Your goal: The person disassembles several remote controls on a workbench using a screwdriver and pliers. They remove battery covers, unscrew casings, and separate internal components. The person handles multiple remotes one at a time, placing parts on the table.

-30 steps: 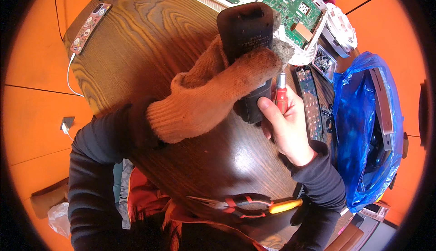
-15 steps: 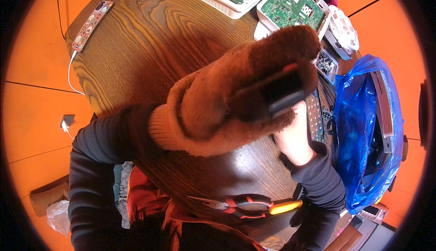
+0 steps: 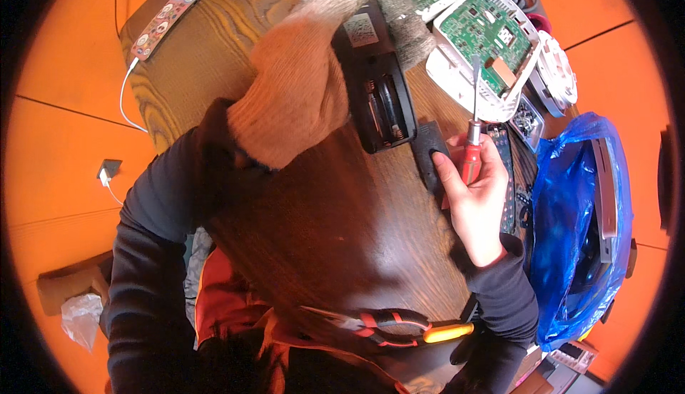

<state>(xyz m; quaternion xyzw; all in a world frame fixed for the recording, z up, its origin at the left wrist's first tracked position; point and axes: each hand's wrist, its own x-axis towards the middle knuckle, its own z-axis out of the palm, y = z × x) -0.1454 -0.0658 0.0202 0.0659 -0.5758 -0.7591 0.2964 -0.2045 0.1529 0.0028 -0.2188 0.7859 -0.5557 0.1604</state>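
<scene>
A tan and brown knitted glove covers my left hand (image 3: 300,84), which is closed round a long black handheld device (image 3: 357,87). The device's underside faces up, with a pale printed label and an open battery compartment (image 3: 385,112) holding batteries. My bare right hand (image 3: 479,201), just right of the device, grips a red-handled screwdriver (image 3: 471,162), its metal shaft pointing away from me. The same hand's thumb rests on a flat black piece (image 3: 428,155) like a battery cover, close beside the compartment. The glove hides the middle of the device.
Two white housings with green circuit boards (image 3: 489,27) lie at the far right, near a small tray of screws (image 3: 526,119). A blue plastic bag (image 3: 564,208) stands at the right. Red-black pliers (image 3: 392,326) lie near me, a charging phone (image 3: 168,23) far left.
The left hand has swung away and turned, showing the device's battery side. My right hand, mostly hidden before, now shows with the screwdriver and black piece. The view has shifted slightly.
</scene>
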